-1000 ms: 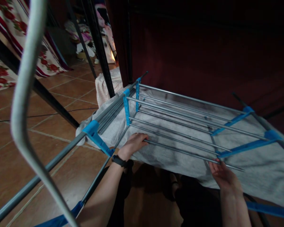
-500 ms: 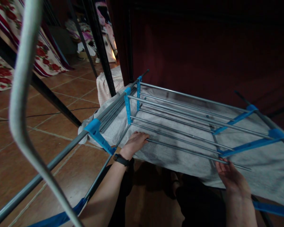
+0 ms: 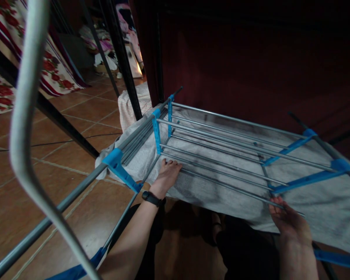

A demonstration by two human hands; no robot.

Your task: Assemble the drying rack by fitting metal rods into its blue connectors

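Spanning the front part of the grey cloth: one grey rod, nearest the wearer, its left end hidden by a hand.

Left hand, above the cloth's front edge: grip narrow, fingers closed over the rod's left part. Right hand, at the cloth's front edge further right: grip narrow, fingertips pinching the rod from below, right tip protruding past them.

Right-hand blue bracket, above the cloth, its near end just beside the rod. Upright blue bracket, at the cloth's left part.

Risks, as judged: the light fingertip pinch could let the rod roll or slip onto the cloth; pushing while it slants away from the neighbouring rods could knock the bracket askew.

Changes against one second ago: right hand further right, less rod protruding beyond it; rod's right end sloping slightly more toward the wearer; left fingers spread further forward. Brackets much as they were.

Outermost: tiled floor, left of the cloth.
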